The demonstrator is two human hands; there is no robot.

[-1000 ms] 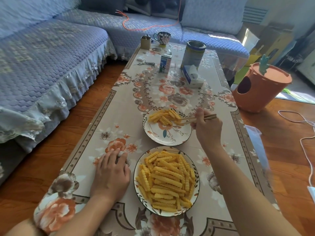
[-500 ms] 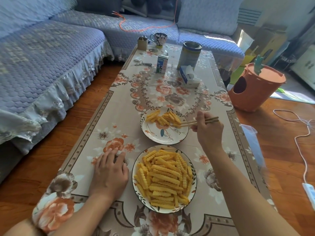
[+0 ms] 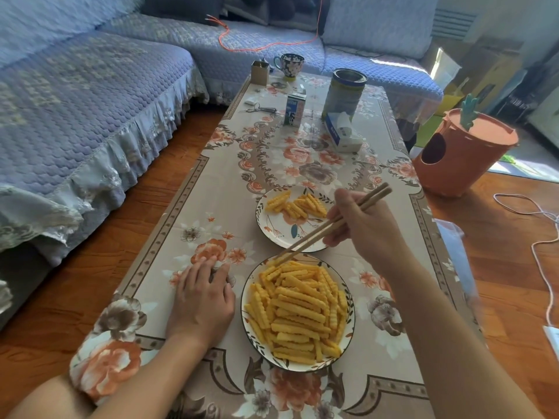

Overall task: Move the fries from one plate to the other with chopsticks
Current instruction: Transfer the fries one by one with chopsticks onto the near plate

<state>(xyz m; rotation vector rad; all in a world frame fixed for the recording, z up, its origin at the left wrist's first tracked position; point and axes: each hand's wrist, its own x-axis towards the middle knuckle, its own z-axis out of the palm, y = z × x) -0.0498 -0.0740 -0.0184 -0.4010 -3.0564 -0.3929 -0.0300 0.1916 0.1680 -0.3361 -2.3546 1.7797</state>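
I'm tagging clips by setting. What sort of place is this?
Most likely a home living room: a quilted blue sofa wraps around a low coffee table with a floral cloth, and a mug, milk carton and tissue box sit on it.

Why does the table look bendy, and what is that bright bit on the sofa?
Head view: the wide-angle lens curves the long floral-clothed table and stretches the arms at the bottom edge. Same view: sunlight from the right makes a bright patch on the blue quilted sofa, and the far right corner looks washed out and soft.
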